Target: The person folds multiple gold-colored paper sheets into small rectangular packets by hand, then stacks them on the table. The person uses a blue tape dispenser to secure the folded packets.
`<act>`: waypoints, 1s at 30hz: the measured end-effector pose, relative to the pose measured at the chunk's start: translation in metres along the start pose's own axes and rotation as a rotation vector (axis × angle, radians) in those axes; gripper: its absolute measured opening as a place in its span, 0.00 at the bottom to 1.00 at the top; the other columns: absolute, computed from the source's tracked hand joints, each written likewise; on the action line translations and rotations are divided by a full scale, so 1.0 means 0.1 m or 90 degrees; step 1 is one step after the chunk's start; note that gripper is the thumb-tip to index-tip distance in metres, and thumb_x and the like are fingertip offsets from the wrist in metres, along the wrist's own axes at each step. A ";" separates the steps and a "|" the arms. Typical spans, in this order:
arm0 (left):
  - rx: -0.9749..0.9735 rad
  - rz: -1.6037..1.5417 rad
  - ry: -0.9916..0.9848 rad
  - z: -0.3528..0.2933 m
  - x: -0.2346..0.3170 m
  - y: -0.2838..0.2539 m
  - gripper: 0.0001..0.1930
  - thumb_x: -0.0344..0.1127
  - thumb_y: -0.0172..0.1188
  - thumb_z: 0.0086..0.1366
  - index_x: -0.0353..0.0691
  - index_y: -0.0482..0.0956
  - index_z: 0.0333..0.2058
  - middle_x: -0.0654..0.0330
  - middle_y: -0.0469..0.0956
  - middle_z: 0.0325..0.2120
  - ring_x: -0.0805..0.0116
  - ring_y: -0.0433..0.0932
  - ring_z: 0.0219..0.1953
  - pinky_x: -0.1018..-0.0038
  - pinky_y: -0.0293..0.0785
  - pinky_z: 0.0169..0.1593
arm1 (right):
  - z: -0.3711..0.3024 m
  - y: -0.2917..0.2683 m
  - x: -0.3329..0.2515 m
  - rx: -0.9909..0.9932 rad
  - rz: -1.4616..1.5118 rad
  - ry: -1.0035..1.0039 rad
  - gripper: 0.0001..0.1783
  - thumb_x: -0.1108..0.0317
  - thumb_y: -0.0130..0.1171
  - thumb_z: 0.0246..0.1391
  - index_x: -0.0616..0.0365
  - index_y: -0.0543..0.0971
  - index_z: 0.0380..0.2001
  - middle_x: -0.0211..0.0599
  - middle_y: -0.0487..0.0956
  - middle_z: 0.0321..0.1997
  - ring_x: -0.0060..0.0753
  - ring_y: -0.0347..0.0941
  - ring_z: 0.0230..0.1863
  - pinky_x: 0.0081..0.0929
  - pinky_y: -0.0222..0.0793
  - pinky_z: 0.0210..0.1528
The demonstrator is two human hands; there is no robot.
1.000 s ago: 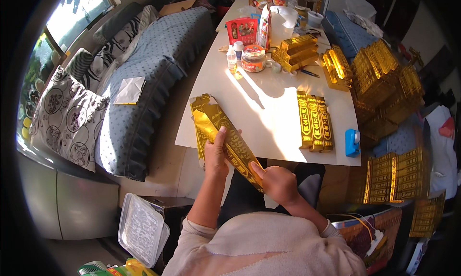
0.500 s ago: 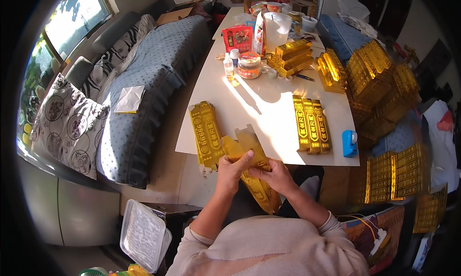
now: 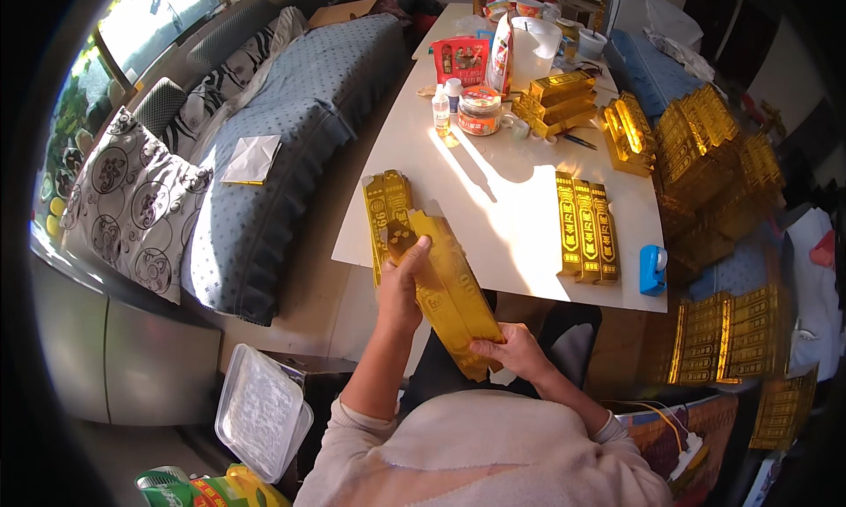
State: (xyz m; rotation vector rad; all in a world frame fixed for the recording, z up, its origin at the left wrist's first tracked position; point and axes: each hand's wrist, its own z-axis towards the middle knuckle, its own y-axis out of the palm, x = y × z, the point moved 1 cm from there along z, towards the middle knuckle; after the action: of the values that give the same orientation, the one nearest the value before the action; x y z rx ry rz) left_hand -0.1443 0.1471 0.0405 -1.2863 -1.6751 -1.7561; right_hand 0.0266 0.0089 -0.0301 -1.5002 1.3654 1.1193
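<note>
A long gold cardboard carton (image 3: 458,304) was held slantwise between two hands, over the near edge of the white table (image 3: 520,256) and the lap, its upper end angled toward the flat gold cardboard (image 3: 385,200) lying at the table's left edge. Near its upper end the carton was gripped by the left hand (image 3: 402,287), the thumb being laid along the top face and the fingers being mostly hidden beneath, so that how far they were curled could not be told. At the lower end the carton's right edge was pinched by the right hand (image 3: 518,353), with the thumb pressed on the upper face and the other fingers tucked around the side and below. Neither hand was spread; both were closed on the cardboard. Half a second earlier, the two hands had been brought close together around the carton's middle; by this moment they had been drawn apart along its length, the left toward the upper end and the right toward the lower. A broad, mostly plain gold face had also been turned up, where lettered print had been shown a second before. The flat cardboard had been left on the table, as had the three gold boxes (image 3: 587,229) standing side by side near the blue tape dispenser (image 3: 653,271).
</note>
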 end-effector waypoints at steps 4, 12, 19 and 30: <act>-0.219 -0.079 -0.079 -0.10 -0.08 0.07 0.45 0.55 0.63 0.66 0.35 0.55 0.72 0.49 0.79 0.50 0.56 0.74 0.61 0.59 0.65 0.68 | 0.05 -0.03 0.12 -0.088 0.006 0.038 0.30 0.51 0.73 0.57 0.61 0.80 0.55 0.34 0.86 0.47 0.20 0.79 0.47 0.26 0.75 0.52; -0.088 0.134 0.031 -0.23 -0.13 0.11 0.43 0.43 0.70 0.62 0.35 0.58 0.69 0.57 0.75 0.47 0.61 0.76 0.55 0.61 0.69 0.64 | 0.16 0.13 -0.11 -0.048 -0.115 -0.184 0.42 0.54 0.73 0.58 0.56 0.64 0.67 0.40 0.77 0.58 0.34 0.75 0.60 0.34 0.70 0.62; 0.003 0.260 0.058 -0.49 -0.20 0.07 0.27 0.37 0.73 0.65 0.37 0.67 0.56 0.58 0.79 0.45 0.68 0.79 0.48 0.70 0.77 0.53 | 0.17 0.22 -0.16 0.014 -0.151 -0.326 0.42 0.61 0.76 0.54 0.56 0.64 0.67 0.39 0.78 0.55 0.39 0.76 0.60 0.37 0.73 0.60; -0.051 0.061 -0.015 -0.76 -0.12 0.18 0.35 0.64 0.41 0.77 0.38 0.66 0.66 0.59 0.75 0.55 0.67 0.75 0.56 0.70 0.71 0.61 | 0.20 0.16 -0.17 -0.032 -0.129 -0.259 0.31 0.67 0.72 0.58 0.57 0.70 0.60 0.38 0.79 0.53 0.32 0.82 0.48 0.33 0.78 0.51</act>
State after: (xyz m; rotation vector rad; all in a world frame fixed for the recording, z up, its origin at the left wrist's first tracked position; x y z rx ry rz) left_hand -0.1499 0.0693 0.0516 -1.4034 -1.5430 -1.7737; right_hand 0.0087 0.0314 -0.0197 -1.3194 0.8948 1.2517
